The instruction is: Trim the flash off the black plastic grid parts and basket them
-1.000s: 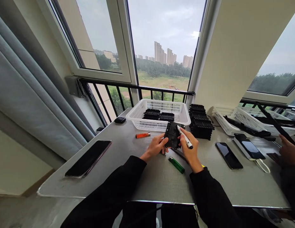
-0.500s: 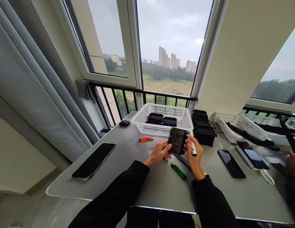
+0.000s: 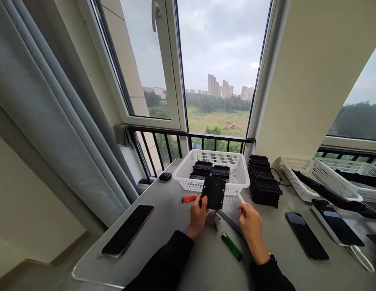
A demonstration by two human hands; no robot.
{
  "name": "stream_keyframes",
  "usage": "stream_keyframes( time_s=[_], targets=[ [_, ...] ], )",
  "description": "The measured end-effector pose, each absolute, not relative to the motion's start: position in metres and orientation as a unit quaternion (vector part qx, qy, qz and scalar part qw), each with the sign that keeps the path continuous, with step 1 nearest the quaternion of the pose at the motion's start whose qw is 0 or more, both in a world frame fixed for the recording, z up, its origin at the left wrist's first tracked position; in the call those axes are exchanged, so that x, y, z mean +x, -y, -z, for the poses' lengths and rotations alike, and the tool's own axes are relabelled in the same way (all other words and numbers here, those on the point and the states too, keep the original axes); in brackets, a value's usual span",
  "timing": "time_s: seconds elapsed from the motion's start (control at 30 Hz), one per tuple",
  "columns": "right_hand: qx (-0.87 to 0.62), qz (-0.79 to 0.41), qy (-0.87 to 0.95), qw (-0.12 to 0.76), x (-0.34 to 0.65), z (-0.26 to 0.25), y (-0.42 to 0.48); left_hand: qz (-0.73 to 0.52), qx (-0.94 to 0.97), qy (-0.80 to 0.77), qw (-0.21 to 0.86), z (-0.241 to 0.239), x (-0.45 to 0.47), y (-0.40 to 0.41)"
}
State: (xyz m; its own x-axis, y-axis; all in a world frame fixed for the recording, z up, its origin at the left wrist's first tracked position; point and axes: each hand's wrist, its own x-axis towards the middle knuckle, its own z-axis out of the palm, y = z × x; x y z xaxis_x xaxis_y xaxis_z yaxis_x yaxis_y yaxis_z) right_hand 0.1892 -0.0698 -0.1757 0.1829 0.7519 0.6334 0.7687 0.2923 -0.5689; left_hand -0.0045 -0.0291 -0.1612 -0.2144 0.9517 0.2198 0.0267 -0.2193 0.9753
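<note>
My left hand [image 3: 198, 216] grips the black plate [image 3: 214, 192], long axis toward the white basket [image 3: 188, 185] beyond; right hand [image 3: 251, 224], pinching a white pen [image 3: 241, 199], apart rightward.

Soft, cool daylight from an overcast sky thru tall white-framed glass window [image 3: 221, 48]; sky v. bright w/ cloud detail kept, small glare patch nr R edge of pane. Heavy grey fabric curtain [image 3: 54, 117] & low L corner dim. Smooth grey tabletop [image 3: 160, 230] has dull sheen, soft-edged shadows. Rectangular black plastic plate [image 3: 213, 192] backlit, face detail mostly lost. Right hand [image 3: 251, 224] & slim white marker [image 3: 241, 199] a bit blurry. Pale reflection on flat black phone [image 3: 307, 238]. Wide-angle distortion: uprights lean, edges stretched & softer.
</note>
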Motion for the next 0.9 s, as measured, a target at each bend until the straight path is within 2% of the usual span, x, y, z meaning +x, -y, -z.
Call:
stream_keyframes(
  time_s=[0.13, 0.3, 0.37, 0.47, 0.53, 0.63, 0.73, 0.9],
  targets=[
    [-0.649, 0.015, 0.661, 0.375, 0.187, 0.186, 0.073, -0.617, 0.484, -0.51, 0.352, 0.161, -0.011, 0.026],
    [-0.685, -0.075, 0.674, 0.265, 0.187, 0.182, 0.07, -0.599, 0.501, -0.522, 0.343, 0.16, -0.013, 0.022],
    [-0.686, -0.106, 0.659, 0.29, 0.189, 0.174, 0.068, -0.583, 0.524, -0.53, 0.324, 0.154, -0.014, 0.02],
    [-0.676, -0.166, 0.604, 0.388, 0.194, 0.154, 0.064, -0.526, 0.597, -0.515, 0.319, 0.138, -0.017, 0.016],
    [-0.662, -0.226, 0.58, 0.418, 0.198, 0.134, 0.058, -0.475, 0.645, -0.501, 0.328, 0.126, -0.019, 0.012],
    [-0.623, -0.278, 0.62, 0.387, 0.202, 0.1, 0.039, -0.383, 0.682, -0.503, 0.368, 0.104, -0.02, -0.004],
    [-0.628, -0.333, 0.608, 0.353, 0.203, 0.07, 0.004, -0.381, 0.694, -0.503, 0.346, 0.082, -0.02, -0.039],
    [-0.661, -0.338, 0.557, 0.373, 0.194, 0.049, -0.075, -0.383, 0.662, -0.555, 0.326, 0.067, -0.02, -0.127]
  ],
)
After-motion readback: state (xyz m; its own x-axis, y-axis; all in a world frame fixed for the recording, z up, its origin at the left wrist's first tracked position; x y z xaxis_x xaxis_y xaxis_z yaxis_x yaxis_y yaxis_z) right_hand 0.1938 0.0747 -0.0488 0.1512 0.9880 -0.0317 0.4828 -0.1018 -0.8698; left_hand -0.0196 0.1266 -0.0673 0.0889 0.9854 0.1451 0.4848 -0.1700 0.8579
